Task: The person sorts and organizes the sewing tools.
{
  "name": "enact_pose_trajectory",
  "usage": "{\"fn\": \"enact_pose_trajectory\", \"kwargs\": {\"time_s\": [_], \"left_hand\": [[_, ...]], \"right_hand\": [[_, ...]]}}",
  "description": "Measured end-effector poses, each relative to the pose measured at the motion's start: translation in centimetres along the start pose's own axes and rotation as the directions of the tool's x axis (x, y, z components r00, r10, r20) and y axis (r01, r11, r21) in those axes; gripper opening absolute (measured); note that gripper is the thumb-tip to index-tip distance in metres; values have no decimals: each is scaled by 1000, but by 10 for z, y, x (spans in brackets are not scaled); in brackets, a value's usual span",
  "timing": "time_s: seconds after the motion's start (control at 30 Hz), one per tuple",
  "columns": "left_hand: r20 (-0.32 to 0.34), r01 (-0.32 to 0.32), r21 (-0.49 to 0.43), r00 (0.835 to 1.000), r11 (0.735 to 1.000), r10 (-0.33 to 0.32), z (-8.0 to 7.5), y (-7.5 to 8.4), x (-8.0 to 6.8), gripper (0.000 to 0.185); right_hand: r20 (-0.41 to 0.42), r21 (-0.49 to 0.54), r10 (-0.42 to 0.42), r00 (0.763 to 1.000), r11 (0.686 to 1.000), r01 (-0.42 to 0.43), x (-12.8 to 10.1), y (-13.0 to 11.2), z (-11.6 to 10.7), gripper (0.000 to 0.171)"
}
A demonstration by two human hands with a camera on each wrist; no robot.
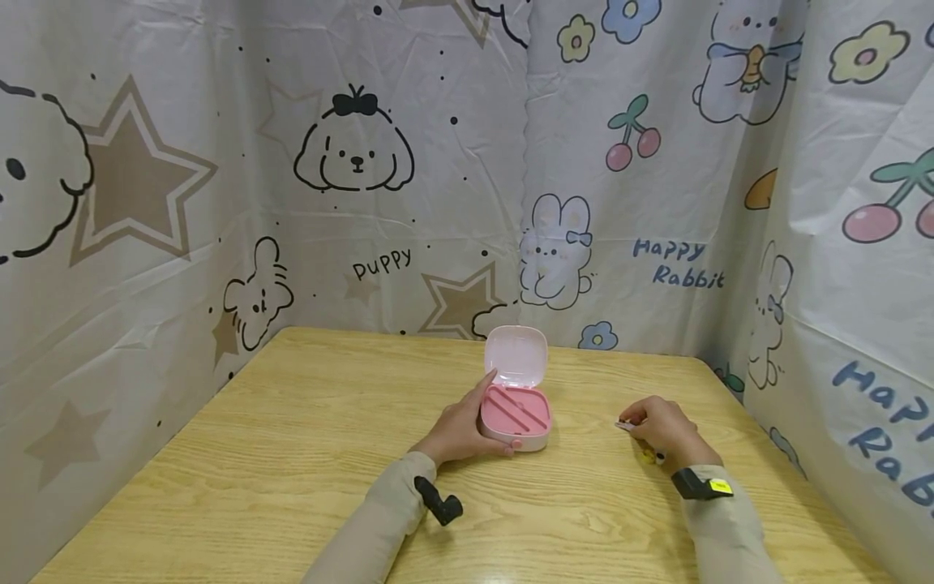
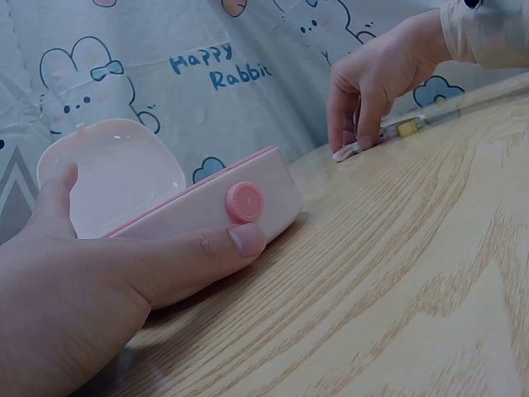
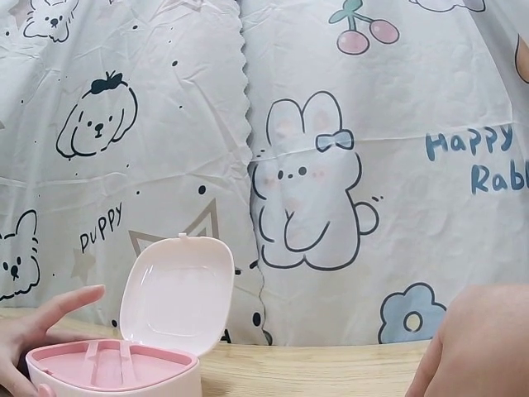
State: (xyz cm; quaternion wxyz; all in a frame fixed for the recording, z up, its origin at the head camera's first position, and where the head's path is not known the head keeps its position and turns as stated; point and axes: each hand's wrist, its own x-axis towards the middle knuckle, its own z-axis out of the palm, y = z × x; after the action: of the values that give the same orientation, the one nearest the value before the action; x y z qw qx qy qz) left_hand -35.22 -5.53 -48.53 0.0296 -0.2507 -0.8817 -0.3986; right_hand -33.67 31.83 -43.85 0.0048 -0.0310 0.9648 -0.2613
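A small pink and white box (image 1: 536,442) stands on the table with its white lid (image 1: 516,357) raised at the back. Two slim pink bars cross its pink inside. My left hand (image 1: 460,427) grips the box from the left, thumb along the front beside a round pink button (image 2: 245,203), another finger up near the lid. To the right, my right hand (image 1: 664,426) pinches a small flat pale thing (image 1: 623,426) low over the table; its kind I cannot tell. Under that hand shows a small item with yellow on it (image 1: 649,456), partly hidden by the hand.
The wooden table (image 1: 328,405) reaches back to a printed cloth (image 1: 409,227) with puppies, rabbits and stars, which also hangs at both sides. A black wrist device (image 1: 440,501) sits on the left sleeve, another black band (image 1: 700,487) on the right.
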Motion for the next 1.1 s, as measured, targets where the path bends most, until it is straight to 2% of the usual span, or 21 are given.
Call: {"fn": "enact_pose_trajectory", "kwargs": {"time_s": [0.9, 1.1], "left_hand": [[-4, -10, -1, 1000, 1000, 10, 0, -1, 0, 131], [-2, -10, -11, 1000, 1000, 10, -1, 1, -1, 132]], "right_hand": [[-9, -15, -38, 999, 999, 38, 0, 1, -1, 24], [-18, -5, -25, 1000, 1000, 25, 1, 1, 0, 24]]}}
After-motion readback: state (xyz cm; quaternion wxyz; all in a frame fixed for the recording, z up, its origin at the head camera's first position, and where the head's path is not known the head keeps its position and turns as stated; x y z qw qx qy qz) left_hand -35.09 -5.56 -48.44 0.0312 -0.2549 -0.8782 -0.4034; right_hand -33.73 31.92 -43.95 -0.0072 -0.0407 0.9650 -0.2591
